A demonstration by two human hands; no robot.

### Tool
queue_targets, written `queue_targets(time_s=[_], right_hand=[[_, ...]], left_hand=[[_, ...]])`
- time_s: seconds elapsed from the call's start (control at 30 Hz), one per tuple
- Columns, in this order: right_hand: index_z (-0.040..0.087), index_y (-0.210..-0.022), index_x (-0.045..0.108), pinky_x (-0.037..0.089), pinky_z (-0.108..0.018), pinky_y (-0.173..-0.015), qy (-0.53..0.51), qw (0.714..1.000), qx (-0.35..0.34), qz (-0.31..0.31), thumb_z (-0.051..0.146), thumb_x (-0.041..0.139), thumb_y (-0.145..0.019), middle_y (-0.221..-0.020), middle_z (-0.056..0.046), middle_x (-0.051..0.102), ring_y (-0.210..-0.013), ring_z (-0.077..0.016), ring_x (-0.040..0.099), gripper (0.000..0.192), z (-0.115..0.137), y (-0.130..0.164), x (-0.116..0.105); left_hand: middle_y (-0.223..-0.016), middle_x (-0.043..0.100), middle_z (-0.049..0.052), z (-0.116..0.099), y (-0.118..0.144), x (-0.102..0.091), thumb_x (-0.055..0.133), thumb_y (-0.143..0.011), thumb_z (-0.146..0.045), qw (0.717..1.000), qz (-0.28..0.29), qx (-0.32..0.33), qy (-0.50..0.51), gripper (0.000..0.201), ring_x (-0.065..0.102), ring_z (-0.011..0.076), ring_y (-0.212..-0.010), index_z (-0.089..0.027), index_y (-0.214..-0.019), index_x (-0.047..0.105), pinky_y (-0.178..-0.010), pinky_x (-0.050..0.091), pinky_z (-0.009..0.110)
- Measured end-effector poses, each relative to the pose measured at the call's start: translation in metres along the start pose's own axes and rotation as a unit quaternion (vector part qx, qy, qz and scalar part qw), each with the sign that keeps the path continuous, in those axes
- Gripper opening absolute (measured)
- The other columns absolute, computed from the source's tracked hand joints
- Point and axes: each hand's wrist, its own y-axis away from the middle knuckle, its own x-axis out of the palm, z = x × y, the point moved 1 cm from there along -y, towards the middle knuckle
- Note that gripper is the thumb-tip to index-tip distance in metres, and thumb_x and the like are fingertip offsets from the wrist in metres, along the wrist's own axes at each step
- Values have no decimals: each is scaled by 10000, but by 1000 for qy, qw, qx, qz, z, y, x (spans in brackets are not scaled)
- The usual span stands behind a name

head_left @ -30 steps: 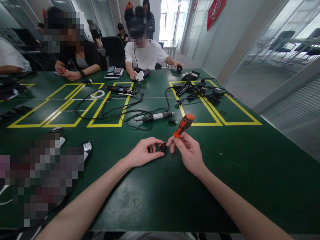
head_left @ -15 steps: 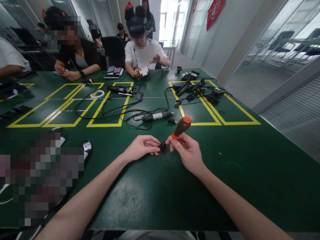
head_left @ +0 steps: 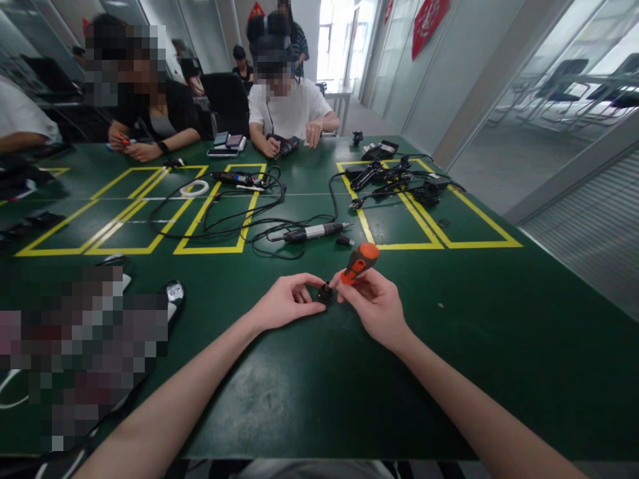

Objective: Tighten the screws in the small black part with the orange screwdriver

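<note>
Between my hands a small dark round part (head_left: 325,293) with a raised centre rests on the green table (head_left: 279,392). My left hand (head_left: 294,297) grips it from the left, thumb at the near side and fingers at the far side. In my right hand (head_left: 375,299) is a screwdriver (head_left: 361,261) with an orange and dark grey handle, held tilted with the handle's end up and to the right. My right fingertips are close to the part's right side. The screwdriver's shaft and tip are hidden or too small to make out.
Ahead lie a grey and black corded rotary tool (head_left: 314,232), a second black one (head_left: 234,178) and looping cables. Tangled black cords (head_left: 384,178) fill the right back. Yellow tape rectangles mark the table. A pixelated object (head_left: 110,359) lies left. Co-workers (head_left: 289,106) sit opposite.
My left thumb and fingers have shifted round the part, thumb now further forward along its near side. The screwdriver's handle has dipped slightly lower and left. A co-worker's raised hand has come down.
</note>
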Motion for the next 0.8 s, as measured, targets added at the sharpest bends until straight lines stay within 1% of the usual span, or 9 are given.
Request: queue_targets(time_s=[0.13,0.2,0.27,0.33,0.4,0.5,0.63,0.73,0.8], right_hand=[[217,-803,673,543,-311,-624,21,1000,-16,3,412,690,-952,-755,-16,660,-635,-149,622,245,4,-3,-2],[214,-822,676,540,-308,-612,13,1000,-9,11,433,642,-983,-722,-14,663,-613,-147,629,274,3,-4,-2],[213,-862,669,554,-313,-616,-8,1000,1,15,482,623,-990,-731,-20,689,-608,-151,651,301,1,-3,-2],[216,-920,654,582,-324,-639,-31,999,9,11,529,662,-956,-788,-32,728,-626,-156,677,315,-1,-2,-2],[219,-940,645,601,-332,-660,-38,999,11,3,534,736,-900,-818,-36,748,-637,-158,690,331,-1,0,-2],[215,-852,658,606,-335,-664,-15,1000,9,6,482,782,-873,-785,-32,746,-625,-159,688,296,2,0,-1],[213,-811,701,589,-314,-636,12,1000,-16,18,442,720,-932,-736,-15,686,-622,-153,668,260,9,-3,-1],[211,-792,690,580,-305,-608,14,1000,-6,25,499,657,-968,-709,-16,667,-609,-153,659,339,9,-5,-1],[207,-835,684,584,-308,-601,-1,1000,3,21,540,638,-972,-729,-25,691,-600,-153,664,363,6,-5,-2]], left_hand=[[-672,619,-49,-1,0,2,830,-743,-320,999,-13,31,-29,482,531,83,-572,-132,-1171,714,-571,431,202],[-713,634,-35,-1,0,2,813,-764,-313,998,-23,42,-46,449,537,86,-597,-136,-1165,716,-575,432,202],[-739,647,-24,-1,0,3,798,-783,-318,997,-26,46,-61,419,542,90,-613,-144,-1156,720,-574,430,202],[-735,647,-23,-1,0,3,790,-794,-336,996,-24,48,-68,418,534,93,-608,-149,-1160,719,-567,425,202],[-728,645,-23,-1,0,3,786,-797,-350,996,-23,50,-70,428,533,96,-604,-150,-1169,717,-564,422,204],[-727,647,-24,-1,1,2,782,-798,-350,996,-21,52,-70,437,533,97,-602,-149,-1180,713,-572,427,209],[-780,668,-9,-2,1,2,768,-811,-331,995,-16,64,-71,425,554,96,-621,-139,-1186,709,-593,441,214],[-787,669,-6,-1,0,2,774,-810,-330,994,-19,69,-79,436,570,103,-639,-140,-1197,708,-604,447,215],[-751,654,-18,0,0,2,782,-804,-330,994,-22,67,-80,437,555,100,-622,-144,-1194,712,-597,442,212]])
